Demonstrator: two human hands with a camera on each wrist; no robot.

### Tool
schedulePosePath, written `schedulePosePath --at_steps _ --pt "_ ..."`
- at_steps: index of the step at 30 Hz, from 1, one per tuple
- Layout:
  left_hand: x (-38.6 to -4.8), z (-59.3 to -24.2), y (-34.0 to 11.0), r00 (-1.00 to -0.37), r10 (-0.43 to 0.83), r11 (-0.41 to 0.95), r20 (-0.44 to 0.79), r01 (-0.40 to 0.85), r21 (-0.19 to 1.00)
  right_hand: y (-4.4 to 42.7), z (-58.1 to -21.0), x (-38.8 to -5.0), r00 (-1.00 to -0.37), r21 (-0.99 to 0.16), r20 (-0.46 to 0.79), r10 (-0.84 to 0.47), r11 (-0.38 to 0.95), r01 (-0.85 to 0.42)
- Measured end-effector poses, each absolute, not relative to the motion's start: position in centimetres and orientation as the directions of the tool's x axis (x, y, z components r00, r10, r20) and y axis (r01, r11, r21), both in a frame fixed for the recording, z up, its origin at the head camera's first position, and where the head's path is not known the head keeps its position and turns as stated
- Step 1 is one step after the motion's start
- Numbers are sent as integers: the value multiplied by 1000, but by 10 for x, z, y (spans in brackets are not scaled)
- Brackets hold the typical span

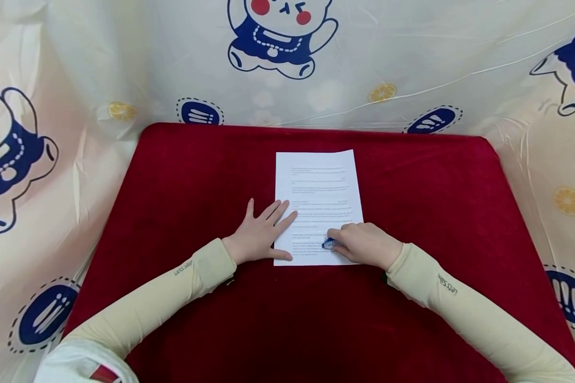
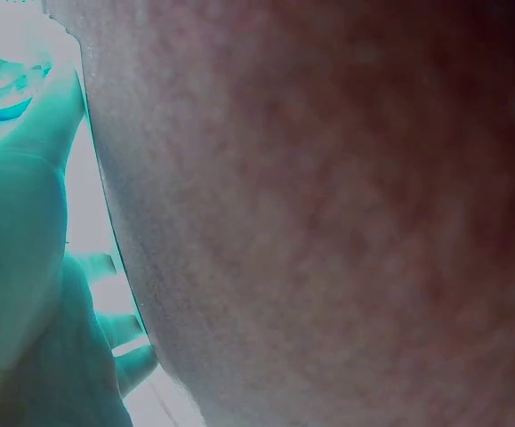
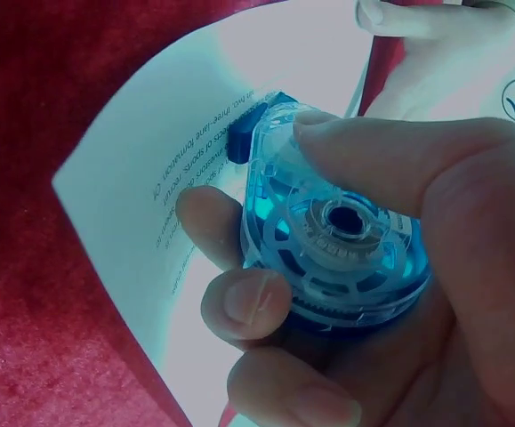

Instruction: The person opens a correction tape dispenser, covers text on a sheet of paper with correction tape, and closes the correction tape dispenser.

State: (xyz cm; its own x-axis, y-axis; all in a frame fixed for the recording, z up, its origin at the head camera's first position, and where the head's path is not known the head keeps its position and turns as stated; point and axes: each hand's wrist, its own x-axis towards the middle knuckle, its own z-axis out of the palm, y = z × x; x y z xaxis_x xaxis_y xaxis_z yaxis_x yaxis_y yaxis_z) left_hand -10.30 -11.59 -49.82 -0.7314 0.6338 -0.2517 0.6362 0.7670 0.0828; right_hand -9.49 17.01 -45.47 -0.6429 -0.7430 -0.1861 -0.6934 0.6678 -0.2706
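A printed sheet of paper (image 1: 316, 186) lies on a red cloth. My left hand (image 1: 259, 234) rests with spread fingers on the sheet's left edge. In the right wrist view, my right hand (image 3: 399, 294) grips a clear blue correction tape (image 3: 328, 213), thumb on one side and curled fingers on the other. Its blue tip (image 3: 246, 133) is against the printed lines or just over them; I cannot tell which. From the head view, my right hand (image 1: 366, 244) sits at the sheet's lower right, the correction tape (image 1: 330, 243) mostly hidden. Skin fills most of the left wrist view.
The red cloth (image 1: 196, 186) covers the table around the sheet. Pale curtains (image 1: 287, 101) with cartoon figures hang behind the table and on both sides.
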Motion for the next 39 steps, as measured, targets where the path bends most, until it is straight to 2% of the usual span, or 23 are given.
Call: schedulePosePath --at_steps 15,39 --pt "-104 -495 -114 -732 630 771 -260 631 88 164 -449 -97 -663 -220 -201 -721 693 -687" --pt "-104 -496 -113 -731 616 779 -294 621 86 179 -450 -92 -693 -281 -228 -683 728 -625"
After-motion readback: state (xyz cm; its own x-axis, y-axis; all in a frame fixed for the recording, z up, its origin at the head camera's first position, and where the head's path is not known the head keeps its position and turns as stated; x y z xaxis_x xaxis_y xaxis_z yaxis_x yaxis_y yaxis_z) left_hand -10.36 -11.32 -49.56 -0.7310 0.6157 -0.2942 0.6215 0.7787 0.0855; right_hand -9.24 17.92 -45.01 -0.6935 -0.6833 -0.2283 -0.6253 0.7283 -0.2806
